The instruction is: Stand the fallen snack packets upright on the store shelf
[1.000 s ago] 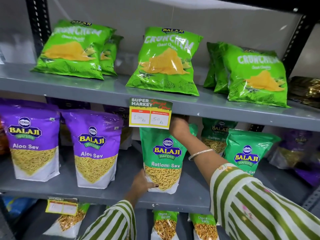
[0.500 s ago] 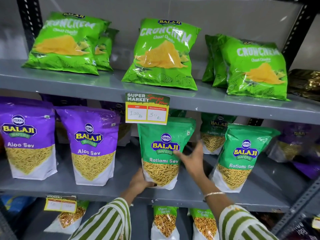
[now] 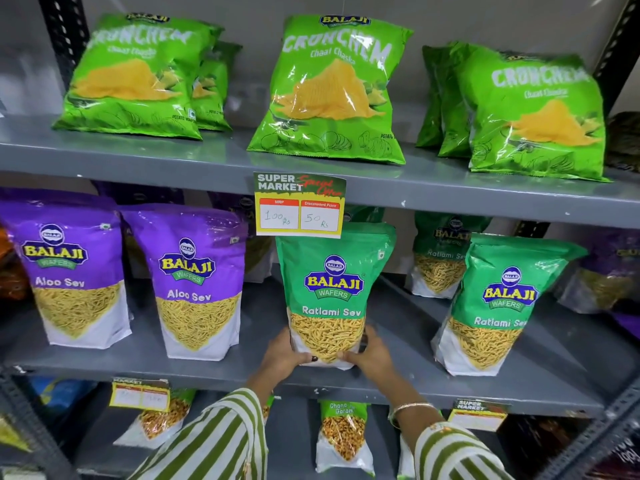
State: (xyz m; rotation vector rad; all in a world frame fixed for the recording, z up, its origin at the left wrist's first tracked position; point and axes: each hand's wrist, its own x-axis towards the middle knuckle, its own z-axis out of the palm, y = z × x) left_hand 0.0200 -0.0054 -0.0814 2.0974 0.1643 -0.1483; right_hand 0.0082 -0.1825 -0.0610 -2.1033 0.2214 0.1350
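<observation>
Now both hands grip the upright Ratlami Sev packet (image 3: 333,292), sev showing inside.

Brightness: bright and even on the upper two shelves, dimmer on the lowest level.
Light source: from above and in front, judging by the lit packet faces.
Glare: white streaks on the glossy Crunchem packets (image 3: 334,88) and on the purple Aloo Sev pouches (image 3: 194,278).
Shadows: soft and dark under the middle shelf (image 3: 485,199), deepening toward the back.
Focus: centre sharp, price tag (image 3: 300,206) readable; far right packets soft.
Distortion: wide-angle bend, the uprights lean at both edges.
</observation>
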